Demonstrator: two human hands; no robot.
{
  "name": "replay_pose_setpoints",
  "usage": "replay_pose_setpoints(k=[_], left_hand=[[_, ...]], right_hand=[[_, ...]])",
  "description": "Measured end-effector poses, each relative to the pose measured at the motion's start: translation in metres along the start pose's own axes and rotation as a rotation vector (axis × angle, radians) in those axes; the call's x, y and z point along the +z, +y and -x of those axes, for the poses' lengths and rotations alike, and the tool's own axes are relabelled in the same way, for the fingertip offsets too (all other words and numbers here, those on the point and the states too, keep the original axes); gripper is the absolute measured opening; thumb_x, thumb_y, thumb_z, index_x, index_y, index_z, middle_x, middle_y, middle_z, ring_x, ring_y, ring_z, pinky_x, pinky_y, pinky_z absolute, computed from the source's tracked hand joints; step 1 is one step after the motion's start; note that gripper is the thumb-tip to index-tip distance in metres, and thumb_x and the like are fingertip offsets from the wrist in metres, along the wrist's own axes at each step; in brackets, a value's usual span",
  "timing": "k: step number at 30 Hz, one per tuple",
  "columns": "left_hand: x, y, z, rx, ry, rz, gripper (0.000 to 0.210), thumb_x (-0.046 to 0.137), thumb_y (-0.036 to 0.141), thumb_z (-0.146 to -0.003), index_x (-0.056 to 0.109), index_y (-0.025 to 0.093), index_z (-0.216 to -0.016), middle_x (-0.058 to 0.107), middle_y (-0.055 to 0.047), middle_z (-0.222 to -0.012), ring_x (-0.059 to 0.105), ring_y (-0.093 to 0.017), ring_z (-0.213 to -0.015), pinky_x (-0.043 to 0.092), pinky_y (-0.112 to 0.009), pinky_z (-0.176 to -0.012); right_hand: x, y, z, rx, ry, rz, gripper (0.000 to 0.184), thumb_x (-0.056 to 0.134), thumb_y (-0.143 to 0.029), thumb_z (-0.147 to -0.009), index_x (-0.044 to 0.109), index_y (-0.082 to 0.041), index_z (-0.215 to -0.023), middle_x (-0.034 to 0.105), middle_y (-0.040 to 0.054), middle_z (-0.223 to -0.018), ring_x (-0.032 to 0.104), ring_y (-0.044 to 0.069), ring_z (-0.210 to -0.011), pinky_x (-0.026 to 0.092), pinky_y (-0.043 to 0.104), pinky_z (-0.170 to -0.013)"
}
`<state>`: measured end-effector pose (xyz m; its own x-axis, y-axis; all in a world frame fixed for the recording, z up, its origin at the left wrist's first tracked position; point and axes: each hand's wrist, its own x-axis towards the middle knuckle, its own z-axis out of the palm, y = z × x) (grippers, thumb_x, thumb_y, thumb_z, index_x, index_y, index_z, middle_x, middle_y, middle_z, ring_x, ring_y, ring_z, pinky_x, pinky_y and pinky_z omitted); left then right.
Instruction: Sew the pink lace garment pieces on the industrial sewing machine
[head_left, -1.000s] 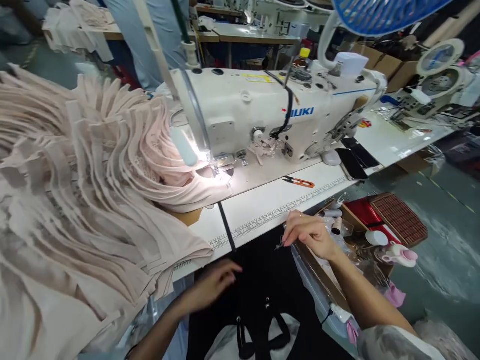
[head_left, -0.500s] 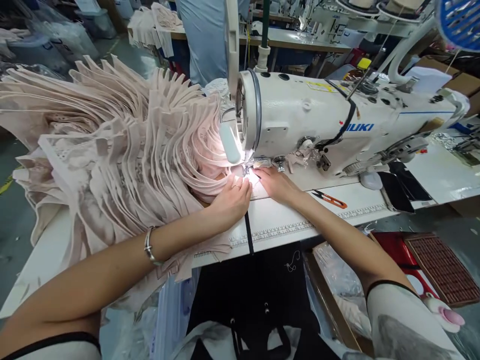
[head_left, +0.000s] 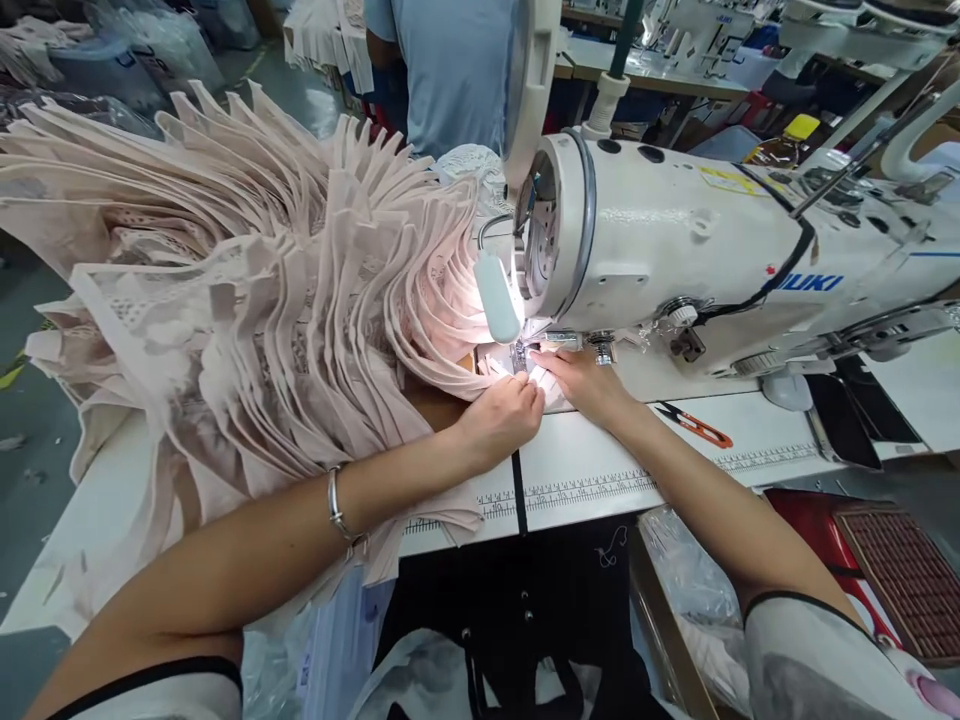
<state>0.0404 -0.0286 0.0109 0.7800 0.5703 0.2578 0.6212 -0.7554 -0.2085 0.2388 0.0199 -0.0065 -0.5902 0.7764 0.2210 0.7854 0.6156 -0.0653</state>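
Observation:
Under the lit needle of a white sewing machine (head_left: pixel 637 240) lies the edge of a pale pink garment (head_left: pixel 553 388). My left hand (head_left: pixel 501 420) is closed, its fingers pinching the fabric just in front of the presser foot. My right hand (head_left: pixel 581 382) lies right of the needle, its fingertips pressed together on the same piece of fabric. A long pile of matching pale pink garments (head_left: pixel 300 300), with lace and straps, fans out to the left and runs up to the needle. The fabric under my fingertips is partly hidden by glare.
Orange-handled thread snips (head_left: pixel 697 425) lie on the table right of my right hand. A ruler strip (head_left: pixel 585 492) runs along the table's front edge. Behind the machine stands a person in a blue shirt (head_left: pixel 457 75). A black pouch (head_left: pixel 844 420) rests farther right.
The view has shifted, so the machine appears farther right. My left fingers have curled closer together on the fabric; both hands remain beside the needle.

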Motion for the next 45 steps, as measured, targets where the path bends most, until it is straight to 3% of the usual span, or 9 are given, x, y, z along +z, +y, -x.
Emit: replay_pose_setpoints(k=[5,12,20,26,37,41,45], left_hand=[[-0.009,0.002,0.003,-0.074,-0.055,-0.007,0.033,0.032,-0.005,-0.096,0.061,0.01,-0.09,0.066,-0.012,-0.085,0.063,-0.024,-0.084,0.046,-0.034,-0.07],[-0.011,0.004,0.018,-0.124,-0.119,0.035,0.028,0.036,-0.007,-0.092,0.056,0.012,-0.096,0.068,-0.014,-0.1,0.067,-0.025,-0.093,0.051,-0.037,-0.082],[-0.031,-0.007,0.027,-0.106,-0.238,0.041,0.025,0.043,-0.008,-0.088,0.052,0.012,-0.1,0.067,-0.016,-0.11,0.065,-0.027,-0.109,0.05,-0.038,-0.093],[-0.035,-0.014,0.026,-0.084,-0.254,0.076,0.025,0.041,-0.008,-0.089,0.053,0.013,-0.096,0.066,-0.013,-0.101,0.065,-0.025,-0.097,0.051,-0.035,-0.081],[-0.029,-0.017,0.017,-0.097,-0.145,0.016,0.028,0.038,-0.009,-0.088,0.05,0.016,-0.089,0.061,-0.006,-0.083,0.062,-0.02,-0.075,0.045,-0.029,-0.066],[-0.032,-0.014,0.018,-0.117,-0.154,-0.008,0.029,0.039,-0.01,-0.088,0.052,0.014,-0.096,0.062,-0.005,-0.086,0.061,-0.019,-0.075,0.045,-0.029,-0.066],[-0.029,-0.015,0.018,-0.121,-0.165,0.032,0.029,0.039,-0.01,-0.088,0.053,0.015,-0.087,0.063,-0.007,-0.085,0.062,-0.02,-0.079,0.045,-0.03,-0.067]], right_hand=[[0.005,0.003,0.002,0.055,0.03,-0.052,0.043,0.04,-0.016,-0.097,0.07,-0.025,-0.126,0.073,0.0099,-0.112,0.064,0.029,-0.099,0.051,0.041,-0.081],[0.001,-0.003,0.001,0.08,0.054,-0.141,0.041,0.039,-0.02,-0.097,0.071,-0.026,-0.123,0.073,0.0085,-0.106,0.063,0.029,-0.102,0.051,0.041,-0.082],[-0.007,-0.01,-0.001,0.109,-0.024,-0.123,0.044,0.039,-0.016,-0.097,0.071,-0.027,-0.125,0.071,0.0074,-0.093,0.058,0.026,-0.085,0.047,0.036,-0.069],[0.0,-0.007,0.002,0.074,0.022,-0.103,0.051,0.035,-0.013,-0.094,0.067,-0.028,-0.131,0.072,0.0095,-0.111,0.059,0.03,-0.096,0.05,0.041,-0.072],[-0.002,-0.006,0.0,0.05,0.018,-0.081,0.051,0.036,-0.014,-0.094,0.067,-0.028,-0.131,0.071,0.0074,-0.1,0.059,0.027,-0.087,0.049,0.042,-0.078],[-0.002,-0.009,-0.001,0.064,-0.013,-0.042,0.047,0.038,-0.012,-0.093,0.066,-0.027,-0.128,0.07,0.0082,-0.099,0.058,0.026,-0.085,0.047,0.038,-0.07],[-0.009,-0.002,0.001,0.069,0.001,-0.013,0.039,0.041,-0.014,-0.094,0.07,-0.027,-0.117,0.07,0.0074,-0.092,0.058,0.026,-0.081,0.047,0.039,-0.072]])
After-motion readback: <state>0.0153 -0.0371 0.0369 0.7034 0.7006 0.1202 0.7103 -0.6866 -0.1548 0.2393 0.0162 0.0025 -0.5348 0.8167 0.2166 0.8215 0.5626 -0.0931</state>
